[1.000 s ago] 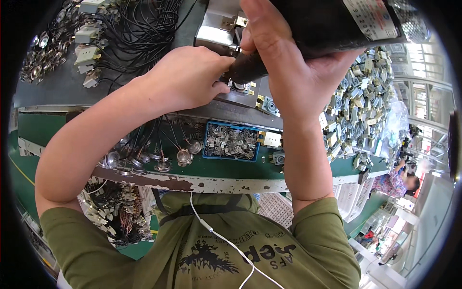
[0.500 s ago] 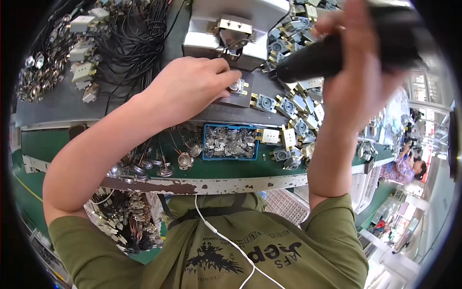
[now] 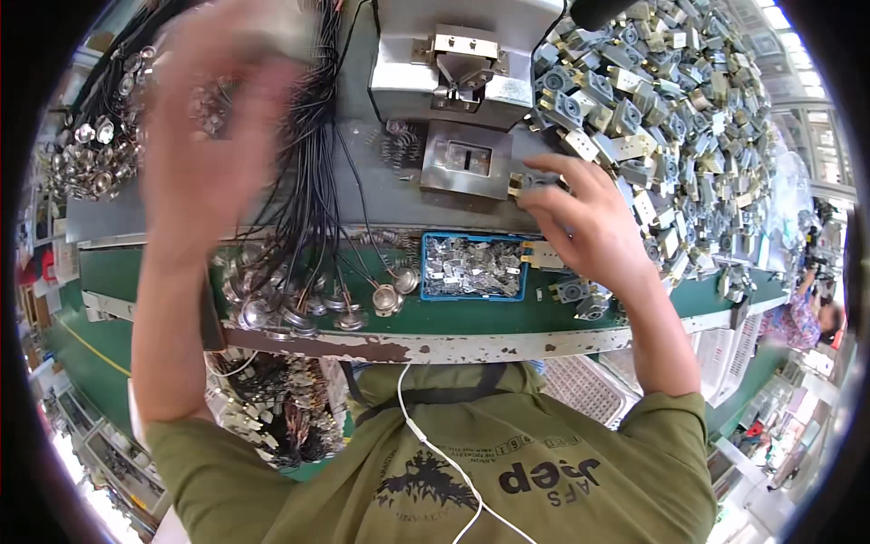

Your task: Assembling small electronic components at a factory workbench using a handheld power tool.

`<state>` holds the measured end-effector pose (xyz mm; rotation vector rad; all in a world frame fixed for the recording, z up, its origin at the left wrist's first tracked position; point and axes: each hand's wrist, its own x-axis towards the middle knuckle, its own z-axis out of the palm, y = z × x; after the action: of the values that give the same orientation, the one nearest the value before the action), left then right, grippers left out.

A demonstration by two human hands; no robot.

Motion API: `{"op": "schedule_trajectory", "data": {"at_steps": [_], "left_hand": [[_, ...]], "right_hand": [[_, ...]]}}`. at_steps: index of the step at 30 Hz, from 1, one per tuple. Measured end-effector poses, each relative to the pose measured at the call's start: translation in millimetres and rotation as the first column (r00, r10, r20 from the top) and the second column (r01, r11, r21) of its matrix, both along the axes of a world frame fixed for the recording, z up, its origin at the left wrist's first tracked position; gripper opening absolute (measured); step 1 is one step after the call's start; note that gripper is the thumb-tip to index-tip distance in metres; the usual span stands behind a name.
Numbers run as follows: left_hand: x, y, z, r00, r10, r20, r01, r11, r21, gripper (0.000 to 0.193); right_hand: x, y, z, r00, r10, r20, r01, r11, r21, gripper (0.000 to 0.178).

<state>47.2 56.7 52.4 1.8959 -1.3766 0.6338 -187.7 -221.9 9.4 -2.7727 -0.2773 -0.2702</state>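
Observation:
My right hand (image 3: pixel 589 222) is just right of a metal block (image 3: pixel 467 161) with a recess in its top. Its thumb and fingers close around a square grey part with brass tabs (image 3: pixel 535 181) beside the block. My left hand (image 3: pixel 213 136) is raised at the upper left, over the black wires (image 3: pixel 308 172) and round silvery metal pieces (image 3: pixel 86 145). Motion smears its fingers, so I cannot tell what they hold. Behind the block stands a metal machine housing (image 3: pixel 390 77) with a hinged clamp mechanism (image 3: pixel 467 68).
A large heap of square grey and white parts (image 3: pixel 680 118) spreads over the right side. A blue tray (image 3: pixel 423 267) of small metal clips sits at the front edge. Round metal caps on wires (image 3: pixel 387 299) lie left of it. A black tool (image 3: pixel 598 9) shows at the top.
My right hand has let go of the black handheld power tool and come down beside the block. My left hand has moved from the block to the upper left; the part there is gone.

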Motion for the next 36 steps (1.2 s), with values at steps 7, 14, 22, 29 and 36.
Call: {"op": "schedule_trajectory", "data": {"at_steps": [7,14,22,29,36], "left_hand": [[32,86,7,0.848,0.499,0.180,-0.530,0.802,0.274,0.021],[-28,-7,5,0.999,-0.048,-0.007,0.046,0.886,0.462,0.017],[-13,-31,-50,0.987,-0.061,0.148,-0.068,0.679,0.731,0.003],[-10,-21,-5,0.936,-0.016,-0.352,0.152,0.920,0.361,0.015],[-2,9,16,0.847,0.161,-0.507,0.069,0.912,0.404,0.020]], "right_hand": [[0,-4,6,0.983,-0.065,-0.170,0.066,0.998,0.000,0.042],[6,-2,27,0.968,-0.137,-0.210,0.115,0.987,-0.110,0.042],[33,47,17,0.998,-0.066,0.003,0.066,0.997,0.051,0.043],[43,60,-15,0.972,-0.145,0.186,0.145,0.989,0.014,0.032],[43,59,-20,0.942,-0.164,0.293,0.196,0.977,-0.084,0.033]]}}
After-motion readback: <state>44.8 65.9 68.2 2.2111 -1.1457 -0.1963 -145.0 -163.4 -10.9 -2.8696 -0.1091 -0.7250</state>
